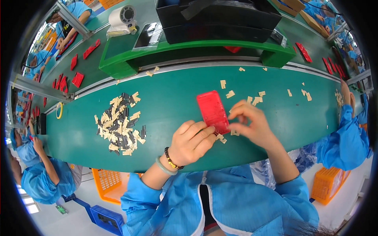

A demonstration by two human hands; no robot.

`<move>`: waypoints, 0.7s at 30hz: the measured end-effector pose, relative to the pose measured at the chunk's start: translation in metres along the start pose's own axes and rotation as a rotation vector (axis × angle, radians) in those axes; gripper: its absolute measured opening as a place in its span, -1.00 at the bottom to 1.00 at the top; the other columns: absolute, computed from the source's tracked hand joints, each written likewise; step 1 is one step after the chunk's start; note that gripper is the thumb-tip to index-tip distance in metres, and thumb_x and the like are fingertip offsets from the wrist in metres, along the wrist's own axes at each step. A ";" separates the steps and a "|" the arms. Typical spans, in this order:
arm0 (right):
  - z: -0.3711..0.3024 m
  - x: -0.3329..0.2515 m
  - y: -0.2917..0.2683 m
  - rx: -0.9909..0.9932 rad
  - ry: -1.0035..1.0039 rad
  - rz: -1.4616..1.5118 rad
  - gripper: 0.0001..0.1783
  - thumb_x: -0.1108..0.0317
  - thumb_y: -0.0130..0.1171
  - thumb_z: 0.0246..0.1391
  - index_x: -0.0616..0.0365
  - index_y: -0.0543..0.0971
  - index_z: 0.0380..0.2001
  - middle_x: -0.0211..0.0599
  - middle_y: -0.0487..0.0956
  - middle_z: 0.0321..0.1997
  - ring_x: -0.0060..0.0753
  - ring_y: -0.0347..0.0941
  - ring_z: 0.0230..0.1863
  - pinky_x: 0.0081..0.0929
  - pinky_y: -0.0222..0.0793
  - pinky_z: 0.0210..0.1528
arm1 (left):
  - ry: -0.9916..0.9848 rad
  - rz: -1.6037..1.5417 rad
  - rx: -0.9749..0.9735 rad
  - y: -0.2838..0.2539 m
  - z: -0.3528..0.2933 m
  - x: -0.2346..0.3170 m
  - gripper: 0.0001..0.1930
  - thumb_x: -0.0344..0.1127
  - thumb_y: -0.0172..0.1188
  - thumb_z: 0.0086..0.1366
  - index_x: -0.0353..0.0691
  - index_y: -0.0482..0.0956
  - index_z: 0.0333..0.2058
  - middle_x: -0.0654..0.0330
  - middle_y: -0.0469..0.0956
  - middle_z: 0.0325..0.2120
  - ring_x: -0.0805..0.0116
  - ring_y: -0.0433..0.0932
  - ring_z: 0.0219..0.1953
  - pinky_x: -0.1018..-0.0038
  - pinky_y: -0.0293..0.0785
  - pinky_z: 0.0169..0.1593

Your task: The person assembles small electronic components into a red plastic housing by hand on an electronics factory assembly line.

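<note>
My left hand [193, 142] is closed on the lower end of a red phone-sized plastic shell [212, 108], which tilts above the table. A beaded bracelet and a pale bangle circle that wrist. Beside the shell's lower right edge, my right hand [252, 124] has its thumb and index finger apart and the other fingers curled. Nothing shows between those fingertips; whether they touch the shell is unclear. Small cream pieces [221, 138] lie just under the shell. A pile of cream and dark grey cut pieces [120, 124] sits to the left.
Loose cream pieces [230, 94] are scattered beyond my hands. A green raised shelf [157, 50] carries black bins [220, 23] and a white roll [122, 15]. Red shells [78, 79] lie on the line behind. Co-workers in blue sit on both sides. Orange crates [106, 185] stand below.
</note>
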State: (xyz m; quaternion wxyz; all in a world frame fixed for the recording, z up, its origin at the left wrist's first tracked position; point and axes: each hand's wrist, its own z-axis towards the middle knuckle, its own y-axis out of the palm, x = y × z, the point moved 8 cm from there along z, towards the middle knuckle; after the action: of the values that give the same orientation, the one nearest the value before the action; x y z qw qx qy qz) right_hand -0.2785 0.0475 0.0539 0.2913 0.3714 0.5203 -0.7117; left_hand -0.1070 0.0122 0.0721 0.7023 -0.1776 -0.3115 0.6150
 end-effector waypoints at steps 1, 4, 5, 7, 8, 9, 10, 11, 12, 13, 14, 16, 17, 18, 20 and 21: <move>0.004 -0.016 0.016 -0.138 -0.074 0.089 -0.79 0.51 0.31 -0.13 0.14 0.55 -0.36 -0.32 0.49 -0.22 -0.28 0.45 -0.30 -0.40 0.39 -0.31 | 0.062 0.122 0.016 -0.001 0.001 0.006 -0.77 -0.37 0.22 -0.08 -0.23 0.58 -0.35 0.19 0.63 -0.32 0.29 0.53 -0.33 0.43 0.39 -0.32; 0.007 -0.028 0.034 -0.304 -0.198 0.136 -0.78 0.47 0.34 -0.15 0.13 0.50 -0.41 -0.35 0.47 -0.28 -0.29 0.44 -0.29 -0.41 0.39 -0.31 | 0.090 0.183 0.054 -0.005 0.005 0.008 -0.76 -0.30 0.20 -0.06 -0.23 0.57 -0.36 0.19 0.64 -0.33 0.34 0.50 -0.40 0.46 0.30 -0.40; 0.007 -0.030 0.038 -0.334 -0.248 0.092 -0.77 0.45 0.35 -0.16 0.13 0.47 -0.44 -0.36 0.47 -0.31 -0.29 0.45 -0.30 -0.41 0.39 -0.31 | 0.092 0.183 0.052 -0.005 0.006 0.009 -0.76 -0.30 0.20 -0.06 -0.23 0.57 -0.36 0.19 0.64 -0.33 0.34 0.50 -0.40 0.46 0.30 -0.40; 0.009 -0.038 0.037 -0.288 -0.282 0.059 -0.76 0.42 0.36 -0.16 0.13 0.46 -0.45 -0.38 0.47 -0.34 -0.29 0.45 -0.29 -0.40 0.39 -0.31 | 0.064 0.187 0.046 -0.006 0.006 0.007 -0.78 -0.32 0.22 -0.07 -0.22 0.56 -0.38 0.21 0.64 -0.35 0.36 0.47 -0.45 0.46 0.27 -0.43; 0.010 -0.042 0.035 -0.241 -0.312 0.023 -0.75 0.39 0.36 -0.17 0.12 0.44 -0.47 -0.39 0.46 -0.38 -0.30 0.45 -0.29 -0.39 0.38 -0.31 | 0.065 0.191 0.044 -0.007 0.007 0.006 -0.78 -0.32 0.22 -0.07 -0.22 0.56 -0.38 0.21 0.64 -0.35 0.36 0.47 -0.45 0.46 0.27 -0.43; 0.009 -0.041 0.035 -0.241 -0.310 0.024 -0.75 0.39 0.36 -0.17 0.12 0.44 -0.47 -0.39 0.46 -0.38 -0.30 0.45 -0.29 -0.39 0.38 -0.31 | 0.043 0.176 0.052 -0.007 0.006 0.005 -0.79 -0.37 0.26 -0.10 -0.22 0.55 -0.39 0.23 0.63 -0.37 0.36 0.46 -0.47 0.46 0.27 -0.44; 0.006 -0.045 0.034 -0.221 -0.385 -0.043 -0.75 0.39 0.35 -0.17 0.12 0.45 -0.46 -0.39 0.47 -0.39 -0.29 0.46 -0.28 -0.39 0.39 -0.31 | 0.020 0.161 0.060 -0.007 0.006 0.004 -0.78 -0.41 0.29 -0.12 -0.21 0.54 -0.41 0.25 0.63 -0.38 0.37 0.45 -0.49 0.46 0.26 -0.44; 0.003 -0.047 0.034 -0.200 -0.459 -0.110 -0.76 0.38 0.34 -0.17 0.11 0.46 -0.46 -0.40 0.48 -0.41 -0.29 0.47 -0.27 -0.40 0.40 -0.31 | 0.020 0.158 0.058 -0.007 0.007 0.005 -0.78 -0.41 0.29 -0.12 -0.21 0.54 -0.41 0.25 0.63 -0.38 0.37 0.45 -0.49 0.46 0.26 -0.44; 0.001 -0.044 0.033 -0.201 -0.457 -0.109 -0.76 0.38 0.34 -0.17 0.11 0.46 -0.46 -0.40 0.48 -0.41 -0.29 0.47 -0.27 -0.40 0.40 -0.31 | -0.061 0.128 0.057 -0.008 0.008 -0.002 -0.76 -0.47 0.32 -0.13 -0.21 0.53 -0.41 0.25 0.63 -0.39 0.34 0.46 -0.49 0.44 0.28 -0.43; -0.001 -0.039 0.029 -0.162 -0.464 -0.229 -0.78 0.40 0.33 -0.17 0.11 0.47 -0.44 -0.40 0.48 -0.40 -0.29 0.48 -0.27 -0.38 0.41 -0.29 | -0.141 0.098 0.055 -0.008 0.009 -0.009 -0.74 -0.53 0.34 -0.15 -0.22 0.52 -0.41 0.26 0.63 -0.40 0.31 0.47 -0.48 0.43 0.29 -0.43; -0.005 -0.032 0.024 -0.123 -0.469 -0.350 -0.79 0.41 0.32 -0.17 0.11 0.49 -0.43 -0.41 0.49 -0.40 -0.29 0.49 -0.26 -0.37 0.42 -0.27 | -0.143 0.095 0.053 -0.007 0.010 -0.011 -0.74 -0.53 0.34 -0.15 -0.22 0.52 -0.41 0.26 0.63 -0.40 0.31 0.47 -0.48 0.43 0.29 -0.43; 0.006 -0.008 -0.007 0.091 -0.323 -0.460 -0.75 0.45 0.30 -0.21 0.08 0.52 -0.37 -0.33 0.53 -0.28 -0.22 0.49 -0.17 -0.30 0.37 -0.11 | -0.402 0.104 -0.034 0.001 0.008 -0.035 -0.71 -0.57 0.34 -0.12 -0.25 0.49 -0.37 0.23 0.63 -0.40 0.21 0.51 -0.43 0.39 0.34 -0.37; 0.004 -0.005 -0.009 0.119 -0.301 -0.491 -0.73 0.45 0.30 -0.22 0.08 0.52 -0.35 -0.33 0.53 -0.24 -0.23 0.47 -0.12 -0.28 0.35 -0.08 | -0.419 0.013 -0.091 0.006 0.009 -0.037 -0.69 -0.60 0.25 0.00 -0.26 0.44 -0.25 0.19 0.63 -0.38 0.15 0.53 -0.37 0.36 0.38 -0.32; 0.006 -0.012 -0.007 0.145 -0.276 -0.522 -0.71 0.46 0.30 -0.23 0.08 0.52 -0.33 -0.32 0.53 -0.20 -0.23 0.46 -0.08 -0.27 0.32 -0.04 | -0.428 0.011 -0.093 0.009 0.010 -0.038 -0.69 -0.60 0.25 0.00 -0.26 0.44 -0.25 0.19 0.63 -0.38 0.15 0.53 -0.37 0.36 0.38 -0.32; 0.004 -0.034 0.015 0.134 -0.387 -0.546 -0.71 0.44 0.29 -0.24 0.09 0.53 -0.33 -0.34 0.53 -0.18 -0.25 0.44 -0.05 -0.25 0.30 -0.01 | -0.372 -0.071 -0.176 0.021 0.012 -0.029 -0.65 -0.63 0.15 0.06 -0.25 0.38 -0.14 0.17 0.63 -0.36 0.14 0.52 -0.38 0.35 0.38 -0.31; 0.001 -0.047 0.024 0.130 -0.506 -0.571 -0.71 0.43 0.28 -0.24 0.09 0.54 -0.33 -0.36 0.53 -0.16 -0.28 0.42 -0.03 -0.23 0.27 0.01 | -0.380 -0.078 -0.176 0.021 0.013 -0.028 -0.65 -0.63 0.15 0.06 -0.25 0.38 -0.14 0.17 0.63 -0.36 0.14 0.52 -0.38 0.35 0.38 -0.31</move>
State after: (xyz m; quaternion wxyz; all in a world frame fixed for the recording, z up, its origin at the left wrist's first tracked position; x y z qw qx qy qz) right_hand -0.2334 0.0413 0.0807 0.1763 0.0419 0.4681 -0.8649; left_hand -0.1325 -0.0133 0.0623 0.6360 -0.1069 -0.4972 0.5804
